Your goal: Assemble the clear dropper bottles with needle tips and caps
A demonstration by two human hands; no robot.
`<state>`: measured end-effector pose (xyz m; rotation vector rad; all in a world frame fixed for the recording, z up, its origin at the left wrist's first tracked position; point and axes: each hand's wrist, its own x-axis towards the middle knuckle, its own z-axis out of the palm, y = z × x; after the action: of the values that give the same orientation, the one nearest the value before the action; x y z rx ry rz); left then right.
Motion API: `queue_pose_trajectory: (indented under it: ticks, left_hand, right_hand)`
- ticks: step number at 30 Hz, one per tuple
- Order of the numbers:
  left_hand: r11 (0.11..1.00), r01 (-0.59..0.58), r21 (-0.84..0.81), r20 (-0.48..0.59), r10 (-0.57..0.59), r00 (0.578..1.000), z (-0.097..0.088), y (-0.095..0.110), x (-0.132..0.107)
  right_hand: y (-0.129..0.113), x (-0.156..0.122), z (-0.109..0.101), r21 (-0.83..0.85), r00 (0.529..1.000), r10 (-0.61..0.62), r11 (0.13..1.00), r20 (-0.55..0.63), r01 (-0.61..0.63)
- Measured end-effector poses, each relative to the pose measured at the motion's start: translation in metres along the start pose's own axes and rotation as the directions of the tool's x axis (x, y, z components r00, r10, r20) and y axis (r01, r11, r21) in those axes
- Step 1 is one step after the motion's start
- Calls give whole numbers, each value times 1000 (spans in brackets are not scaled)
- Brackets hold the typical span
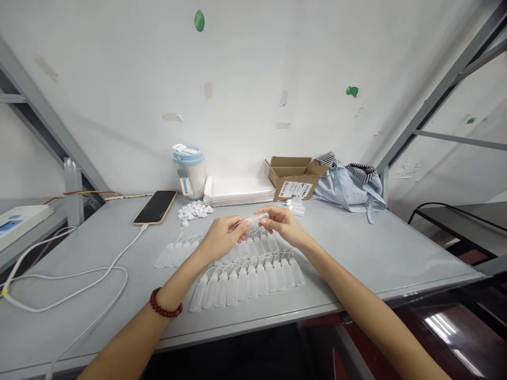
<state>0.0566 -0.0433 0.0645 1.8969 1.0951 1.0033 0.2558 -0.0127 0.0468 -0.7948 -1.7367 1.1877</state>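
Between my two hands, above the table, is a small clear plastic bottle (260,217), held nearly level. My left hand (225,235) pinches its left end; the fingers partly hide that end. My right hand (283,224) grips the other end between thumb and fingers. Under and in front of my hands lies a row of translucent bottles (253,279) with thin white tubes at their necks. Behind it is a second row, partly covered by my hands, and at its left more bottles (174,254) lie slanted. A pile of small white caps (194,210) sits farther back.
Along the wall stand a blue-lidded cup (195,174), a stack of white sheets (240,191), an open cardboard box (295,179) and a light-blue cloth bag (346,184). A few bottles (295,207) lie before the box. At left, a phone (156,207) has a white cable (119,257) attached.
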Motion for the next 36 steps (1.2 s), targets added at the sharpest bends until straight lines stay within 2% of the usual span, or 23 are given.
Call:
queue_pose_trajectory:
  ticks: [3,5,7,9,14,19,22,25,27,29,30,31,32,34,36]
  left_hand:
    - [998,-28,54,1,28,1000,1,0,-2]
    - [962,-161,219,-41,173,984,3,-2,-2]
    - [845,-312,435,-53,369,928,5,-7,-3]
    - [734,-386,559,-38,487,872,8,-13,-2]
    - [627,-433,648,9,562,827,12,-24,-1]
    - [557,-446,701,43,592,805,14,-23,-2]
    - [560,-432,707,22,594,804,14,-22,0]
    - [601,-371,708,-68,581,811,9,-25,3]
    - [654,-287,700,-172,546,820,1,-28,6]
    - [702,-200,683,-271,498,824,-10,-32,8]
    - [717,-168,676,-305,480,822,-15,-34,9]
    - [729,-141,670,-334,465,820,-21,-35,10]
    - [739,-115,664,-360,451,816,-26,-36,10]
    - [764,-49,643,-424,409,808,-35,-38,12]
    - [782,29,623,-484,356,799,-44,-39,13]
  right_hand:
    - [-1,0,0,-2,1000,3,1000,-6,-3]
    - [-2,-1,1,12,1000,15,1000,-9,-15]
    - [-4,-1,1,27,999,33,999,-13,-33]
    - [-5,-1,1,42,998,53,998,-16,-52]
    - [-7,0,3,107,993,109,989,-38,-104]
    - [-6,0,5,194,990,138,972,-32,-129]
    - [-6,1,6,215,986,161,965,-41,-148]
    - [-4,5,-6,204,978,111,976,-179,-73]
    - [-1,8,-24,161,930,37,987,-365,24]
    - [5,11,-48,40,843,-48,996,-536,82]
    - [8,12,-60,-54,789,-93,996,-607,77]
    - [13,12,-72,-167,756,-130,986,-642,28]
    - [17,12,-83,-284,746,-158,958,-646,-44]
    - [27,11,-100,-342,749,-157,934,-643,-98]
    - [37,10,-110,-390,771,-142,909,-620,-146]
